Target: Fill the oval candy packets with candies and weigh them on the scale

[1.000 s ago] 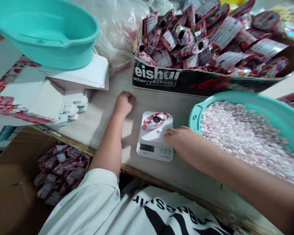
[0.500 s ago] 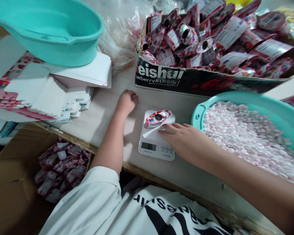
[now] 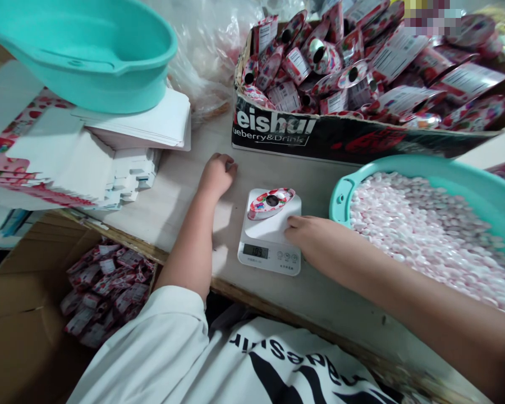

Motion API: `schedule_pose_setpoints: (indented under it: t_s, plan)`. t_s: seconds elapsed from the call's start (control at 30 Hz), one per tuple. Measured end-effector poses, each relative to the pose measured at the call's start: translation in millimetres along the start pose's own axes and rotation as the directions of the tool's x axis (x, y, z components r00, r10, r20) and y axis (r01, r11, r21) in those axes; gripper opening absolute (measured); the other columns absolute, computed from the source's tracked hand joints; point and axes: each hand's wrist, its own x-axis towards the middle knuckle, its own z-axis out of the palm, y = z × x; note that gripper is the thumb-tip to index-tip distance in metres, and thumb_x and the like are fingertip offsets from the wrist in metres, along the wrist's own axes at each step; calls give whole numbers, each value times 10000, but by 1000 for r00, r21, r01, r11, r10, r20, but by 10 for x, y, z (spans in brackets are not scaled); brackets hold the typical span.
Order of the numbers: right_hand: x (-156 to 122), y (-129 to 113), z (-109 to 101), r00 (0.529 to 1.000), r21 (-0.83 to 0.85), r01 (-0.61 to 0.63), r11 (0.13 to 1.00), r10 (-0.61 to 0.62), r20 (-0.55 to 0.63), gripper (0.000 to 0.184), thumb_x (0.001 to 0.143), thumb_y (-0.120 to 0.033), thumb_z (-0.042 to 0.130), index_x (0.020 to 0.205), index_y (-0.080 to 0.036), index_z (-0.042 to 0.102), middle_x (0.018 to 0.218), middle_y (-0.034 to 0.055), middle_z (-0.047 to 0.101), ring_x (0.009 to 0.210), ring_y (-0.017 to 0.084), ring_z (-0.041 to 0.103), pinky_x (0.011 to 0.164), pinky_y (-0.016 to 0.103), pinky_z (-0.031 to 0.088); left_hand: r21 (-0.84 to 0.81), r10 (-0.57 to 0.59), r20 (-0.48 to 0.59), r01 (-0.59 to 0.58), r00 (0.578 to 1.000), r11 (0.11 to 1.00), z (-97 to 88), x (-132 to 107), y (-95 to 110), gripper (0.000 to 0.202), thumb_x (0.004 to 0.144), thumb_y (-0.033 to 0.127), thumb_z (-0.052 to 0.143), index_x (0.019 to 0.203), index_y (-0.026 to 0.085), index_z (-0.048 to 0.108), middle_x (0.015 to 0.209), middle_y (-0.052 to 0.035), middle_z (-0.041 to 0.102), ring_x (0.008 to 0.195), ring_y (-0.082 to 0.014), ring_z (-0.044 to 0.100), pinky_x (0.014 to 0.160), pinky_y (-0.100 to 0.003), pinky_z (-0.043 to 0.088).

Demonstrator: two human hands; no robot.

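A small white digital scale (image 3: 263, 227) stands on the table between my hands, its display lit with digits. On its plate lies a red-and-white strawberry-print packet (image 3: 271, 203) with a dark round hole facing up and a white piece beside the hole. My right hand (image 3: 305, 230) is closed at the right edge of the plate, and its curled fingertips hide whatever may be in them. Left of the scale, my left hand (image 3: 217, 175) rests on the table with the fingers curled in. A small dark spot shows by its thumb, too little to name.
A turquoise basin (image 3: 340, 202) full of pinkish-white candies stands at the right. Behind the scale is a black cardboard box (image 3: 278, 132) heaped with packets. Another turquoise basin (image 3: 151, 62) sits on flat cartons (image 3: 96, 157); lower left, a brown box (image 3: 29, 314) holds more packets.
My right hand has drawn back slightly to the right, and its fingers have curled in from over the plate. The scale's digits have changed. My left hand and the packet stay put.
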Motion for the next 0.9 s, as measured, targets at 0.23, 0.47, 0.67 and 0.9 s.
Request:
schedule_pose_setpoints:
  t_s: [0.23, 0.47, 0.67, 0.9]
  plan:
    - [-47, 0, 58, 977, -30, 83, 996, -88, -194, 186, 842, -13, 536, 866, -152, 657, 932, 85, 655, 716, 176, 610, 637, 300, 422, 10, -9, 16, 9, 1000, 1000, -13, 1, 19, 170, 920, 230, 597, 1021, 157, 714, 1111, -142, 677, 960, -235, 648, 945, -357, 522]
    - [-87, -8, 21, 712, 115, 172, 978, -42, -701, 199, 983, -108, 480, 981, -169, 668, 976, 69, 683, 846, 143, 656, 744, 256, 514, -60, -41, 21, 42, 999, 997, -50, -23, 104, 158, 906, 210, 620, 988, 133, 731, 1100, -162, 694, 985, -271, 670, 971, -397, 525]
    - [-76, 16, 1, 671, 176, 130, 976, 45, -740, 220, 983, -118, 491, 1116, -171, 658, 1020, 76, 690, 859, 150, 682, 747, 267, 537, -288, 36, 213, 28, 976, 957, -168, -87, 412, 163, 918, 225, 646, 1038, 171, 743, 1130, -95, 749, 1064, -232, 694, 968, -344, 540]
    - [-56, 29, -50, 699, 358, 1, 934, 255, -668, 243, 964, -183, 514, 1147, -164, 672, 953, 58, 679, 619, 101, 587, 632, 250, 515, -579, 313, 648, 183, 694, 794, -424, -288, 734, 279, 894, 397, 700, 1080, 195, 752, 1118, -79, 764, 1012, -225, 708, 870, -323, 570]
